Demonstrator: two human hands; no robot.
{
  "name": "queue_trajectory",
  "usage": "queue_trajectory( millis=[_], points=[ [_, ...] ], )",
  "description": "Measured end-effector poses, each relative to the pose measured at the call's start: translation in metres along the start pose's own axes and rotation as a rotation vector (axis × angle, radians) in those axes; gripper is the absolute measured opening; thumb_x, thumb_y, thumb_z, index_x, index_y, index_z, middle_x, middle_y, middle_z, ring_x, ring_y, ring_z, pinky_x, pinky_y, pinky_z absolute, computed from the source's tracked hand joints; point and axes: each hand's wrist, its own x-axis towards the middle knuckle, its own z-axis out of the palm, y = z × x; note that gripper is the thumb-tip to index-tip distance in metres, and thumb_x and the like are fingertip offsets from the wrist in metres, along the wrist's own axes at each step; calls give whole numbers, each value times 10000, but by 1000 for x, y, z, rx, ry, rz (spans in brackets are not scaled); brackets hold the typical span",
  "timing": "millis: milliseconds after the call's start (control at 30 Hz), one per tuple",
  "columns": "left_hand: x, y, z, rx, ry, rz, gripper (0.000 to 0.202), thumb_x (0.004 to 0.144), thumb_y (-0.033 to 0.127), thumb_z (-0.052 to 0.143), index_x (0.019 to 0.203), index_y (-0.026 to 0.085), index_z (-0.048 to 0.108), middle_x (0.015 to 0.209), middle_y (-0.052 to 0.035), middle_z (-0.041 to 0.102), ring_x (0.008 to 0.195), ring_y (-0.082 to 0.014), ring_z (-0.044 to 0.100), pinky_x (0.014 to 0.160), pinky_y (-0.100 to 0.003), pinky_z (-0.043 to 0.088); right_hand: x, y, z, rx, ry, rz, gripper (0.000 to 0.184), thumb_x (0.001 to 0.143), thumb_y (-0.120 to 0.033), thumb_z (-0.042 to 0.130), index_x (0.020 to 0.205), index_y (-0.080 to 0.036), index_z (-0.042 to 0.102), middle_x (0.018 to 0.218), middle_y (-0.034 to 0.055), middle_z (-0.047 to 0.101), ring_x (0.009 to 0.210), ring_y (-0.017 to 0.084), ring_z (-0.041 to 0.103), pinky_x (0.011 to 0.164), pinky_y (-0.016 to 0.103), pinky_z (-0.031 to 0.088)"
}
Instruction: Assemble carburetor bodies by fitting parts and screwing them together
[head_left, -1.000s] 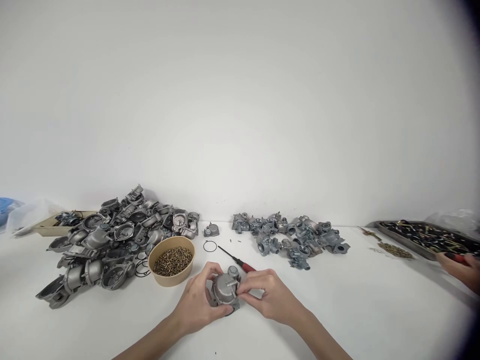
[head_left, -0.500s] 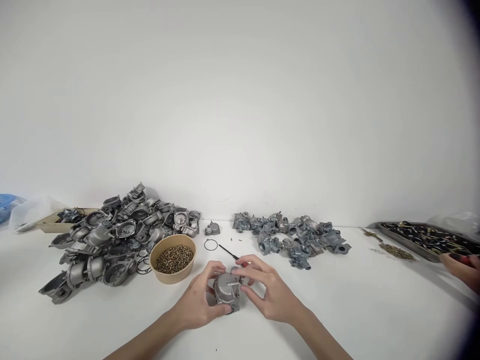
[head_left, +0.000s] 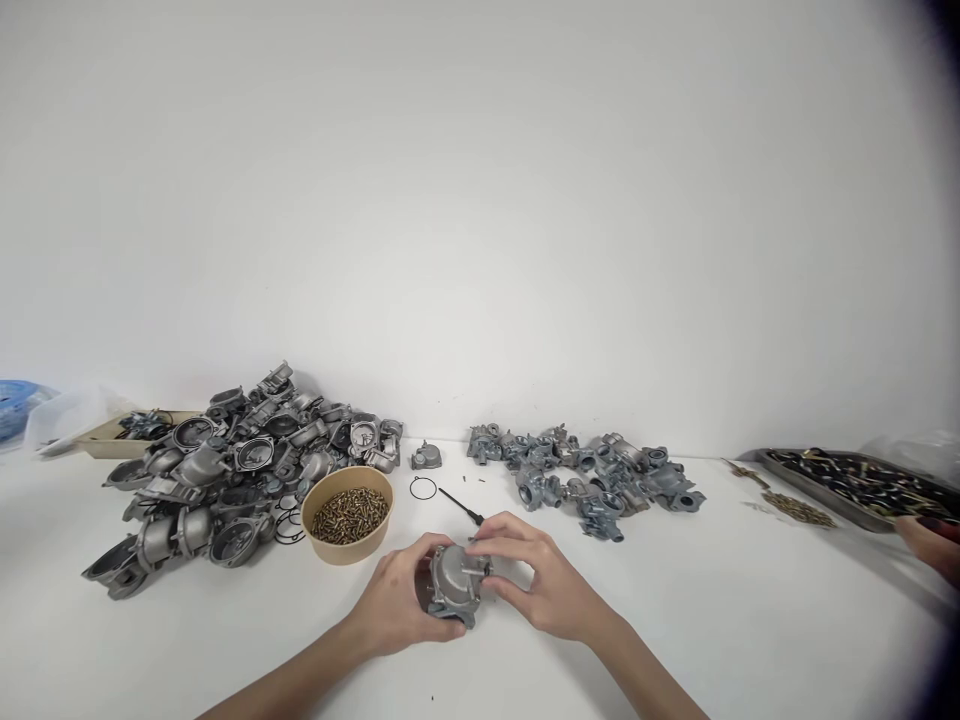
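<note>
A grey cast-metal carburetor part with a domed cover sits low on the white table between my hands. My left hand wraps around its left side, fingers closed on it. My right hand grips its right side with curled fingers pinched at the cover's edge. Just behind my right hand lies a small screwdriver, its red handle hidden by my fingers. A black O-ring lies beside the screwdriver tip.
A tan bowl of small brass screws stands left of my hands. A big heap of grey covers fills the left, and carburetor bodies lie at back right. Another person's hand reaches near a dark tray at far right.
My right hand has shifted from pinching the part's front to curling over its right side, covering the screwdriver's red handle. The part has turned slightly. The other person's hand has drawn back toward the right edge.
</note>
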Motion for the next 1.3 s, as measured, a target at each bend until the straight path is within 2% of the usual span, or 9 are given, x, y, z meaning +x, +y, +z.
queue_trajectory(
  millis=[133,267,333,433,667,867,1000,1133,1300],
  points=[
    [2,-9,1,-314,-37,-73,739,633,215,866,1295,210,539,1046,-57,697,885,-222,665,743,-315,541,1,-1,1,155,36,38,283,909,-197,647,1155,-310,731,1147,76,574,977,207,649,822,337,600],
    [1,-11,6,-558,-50,-108,863,673,359,894,1403,239,450,1208,-122,609,898,-230,629,589,-291,565,4,0,7,282,104,67,257,906,-233,659,1150,-277,724,1142,84,536,982,208,647,830,344,622],
    [-1,-8,6,-636,-57,-101,894,715,414,875,1448,237,397,1170,-125,596,850,-203,607,520,-236,512,4,2,12,316,126,91,243,894,-243,677,1131,-263,727,1122,80,533,974,209,649,837,352,627],
    [-3,-1,5,-706,-84,-118,880,746,421,868,1449,213,382,968,-55,603,676,-102,531,505,-187,396,4,3,19,335,139,135,235,854,-245,727,1089,-251,738,1070,64,551,932,203,660,836,356,632],
    [-2,1,3,-648,-106,-209,776,686,411,909,1295,203,476,807,34,561,555,-51,439,431,-169,281,4,4,27,326,157,187,244,829,-310,775,1061,-238,752,1039,55,584,837,187,686,824,369,635],
    [2,0,2,-581,-86,-265,672,646,363,916,1179,174,553,800,31,581,536,-57,457,364,-153,281,5,13,18,265,140,133,236,867,-397,732,1043,-241,755,1064,79,626,887,213,685,793,354,627],
    [1,-2,-2,-557,-44,-338,828,615,329,924,1301,182,485,858,16,601,533,-55,461,361,-154,292,4,39,6,-57,336,211,254,949,-441,590,1020,-253,744,1073,91,651,952,246,659,810,383,587],
    [1,-7,-5,-559,-4,-382,984,609,311,924,1414,198,370,916,2,611,532,-51,461,364,-155,306,2,67,6,-312,252,359,327,885,-430,638,1156,-268,721,1142,83,677,992,275,660,856,418,548],
    [2,1,-6,-561,-86,-320,804,596,324,928,1263,157,511,836,12,597,528,-52,438,333,-144,269,5,76,17,-361,249,397,164,822,-342,642,870,-252,772,962,61,738,971,307,653,855,431,507]
  ],
)
